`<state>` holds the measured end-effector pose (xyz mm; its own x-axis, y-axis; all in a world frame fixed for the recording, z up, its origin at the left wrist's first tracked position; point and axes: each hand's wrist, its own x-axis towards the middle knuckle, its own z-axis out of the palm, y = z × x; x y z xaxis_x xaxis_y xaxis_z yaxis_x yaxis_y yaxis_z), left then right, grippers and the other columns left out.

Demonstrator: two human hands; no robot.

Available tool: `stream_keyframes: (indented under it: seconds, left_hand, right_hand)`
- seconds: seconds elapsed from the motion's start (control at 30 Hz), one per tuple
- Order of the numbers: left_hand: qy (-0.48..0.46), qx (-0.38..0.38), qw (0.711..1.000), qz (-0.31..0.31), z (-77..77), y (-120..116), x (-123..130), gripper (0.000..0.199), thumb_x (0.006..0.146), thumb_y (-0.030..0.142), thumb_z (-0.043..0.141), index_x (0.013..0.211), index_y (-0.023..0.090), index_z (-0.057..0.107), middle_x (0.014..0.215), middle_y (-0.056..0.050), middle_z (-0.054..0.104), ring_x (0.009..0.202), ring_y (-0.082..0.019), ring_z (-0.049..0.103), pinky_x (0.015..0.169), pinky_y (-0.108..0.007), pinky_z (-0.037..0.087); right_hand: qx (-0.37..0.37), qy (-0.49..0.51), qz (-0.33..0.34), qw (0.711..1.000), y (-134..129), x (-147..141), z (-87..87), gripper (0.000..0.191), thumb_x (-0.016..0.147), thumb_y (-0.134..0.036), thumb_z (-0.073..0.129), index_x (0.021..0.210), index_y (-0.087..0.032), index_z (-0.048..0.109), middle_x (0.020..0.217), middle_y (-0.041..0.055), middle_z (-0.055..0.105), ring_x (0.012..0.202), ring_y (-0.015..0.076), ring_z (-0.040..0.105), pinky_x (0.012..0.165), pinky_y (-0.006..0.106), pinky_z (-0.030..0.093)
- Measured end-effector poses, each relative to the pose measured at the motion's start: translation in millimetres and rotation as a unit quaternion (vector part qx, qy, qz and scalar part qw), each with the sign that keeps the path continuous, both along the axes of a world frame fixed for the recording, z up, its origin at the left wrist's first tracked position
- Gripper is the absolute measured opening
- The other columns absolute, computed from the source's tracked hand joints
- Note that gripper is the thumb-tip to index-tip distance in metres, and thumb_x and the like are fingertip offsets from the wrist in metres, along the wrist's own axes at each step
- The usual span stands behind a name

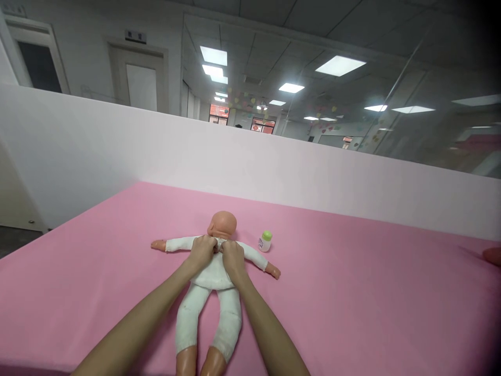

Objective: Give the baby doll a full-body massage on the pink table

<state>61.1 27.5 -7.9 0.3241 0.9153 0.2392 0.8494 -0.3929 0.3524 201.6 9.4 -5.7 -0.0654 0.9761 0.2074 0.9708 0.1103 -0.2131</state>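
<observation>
A baby doll (213,277) lies stretched out on the pink surface, its head away from me and its arms spread wide. Its body and limbs are white cloth, with bare plastic hands and feet. At the top of the torso, just below the head (225,223), my left hand (203,251) is closed on the white cloth. Close beside it, my right hand (234,257) pinches the same cloth, knuckles up. The fingertips of both are partly hidden. Past the doll's right-side arm stands a small bottle (265,242) with a green cap.
The pink padded surface (352,292) is bounded at the back by a low white wall (274,162). A reddish-brown rounded object (492,256) shows at the far right edge. Behind the wall are a large glass pane and a door (141,83).
</observation>
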Motion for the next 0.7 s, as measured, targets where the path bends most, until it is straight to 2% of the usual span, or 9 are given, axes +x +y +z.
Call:
stream_keyframes:
  seconds: [0.13,0.27,0.33,0.47,0.6,0.7]
  left_hand:
    - [-0.004,0.012,1.0,-0.001,4.0,-6,-3,0.021,0.089,0.014,0.056,0.075,0.018,0.072,0.083,-0.01,0.074,0.082,-0.026,0.068,0.073,-0.036,0.042]
    - [-0.019,0.045,0.999,-0.019,14.7,-24,-11,0.022,0.094,0.017,0.054,0.08,0.018,0.071,0.101,-0.011,0.072,0.094,-0.026,0.066,0.076,-0.035,0.043]
    - [-0.042,0.055,0.997,-0.04,16.8,-32,-14,0.022,0.094,0.017,0.054,0.078,0.02,0.069,0.101,-0.009,0.071,0.096,-0.026,0.064,0.076,-0.034,0.043]
    - [-0.086,0.021,0.994,-0.065,7.3,-35,-15,0.024,0.092,0.017,0.058,0.069,0.021,0.063,0.082,-0.007,0.068,0.081,-0.024,0.063,0.071,-0.035,0.043]
    - [-0.066,0.014,0.998,-0.015,-9.4,-29,-10,0.022,0.09,0.014,0.055,0.07,0.02,0.064,0.078,-0.007,0.067,0.079,-0.025,0.063,0.07,-0.037,0.042]
    - [-0.04,0.018,0.999,0.018,-14.4,-28,-8,0.022,0.091,0.017,0.054,0.073,0.019,0.066,0.079,-0.008,0.068,0.077,-0.026,0.064,0.068,-0.037,0.042]
  right_hand:
    - [0.012,0.029,0.028,0.999,-16,9,5.9,0.024,0.097,-0.017,0.06,0.076,-0.018,0.071,0.085,0.006,0.075,0.079,0.0182,0.063,0.066,0.029,0.032]
    - [0.048,0.09,0.066,0.993,-34,17,7.7,0.021,0.095,-0.015,0.062,0.076,-0.018,0.069,0.089,0.0043,0.072,0.081,0.0176,0.061,0.068,0.028,0.035]
    - [0.054,0.09,0.072,0.992,-38,17,5.2,0.021,0.095,-0.015,0.062,0.076,-0.018,0.07,0.091,0.0047,0.072,0.082,0.0179,0.062,0.069,0.028,0.036]
    - [0.039,0.048,0.058,0.996,-34,12,-2.7,0.022,0.098,-0.017,0.061,0.079,-0.018,0.073,0.094,0.0073,0.073,0.087,0.0206,0.064,0.072,0.029,0.039]
    - [0.014,0.019,0.033,0.999,-28,6,-7.2,0.025,0.098,-0.015,0.059,0.079,-0.017,0.075,0.093,0.0096,0.075,0.086,0.0219,0.066,0.07,0.03,0.039]
    - [0.01,0.021,0.03,0.999,-27,3,-5.6,0.026,0.098,-0.014,0.058,0.078,-0.016,0.075,0.092,0.011,0.075,0.087,0.0226,0.067,0.07,0.03,0.039]
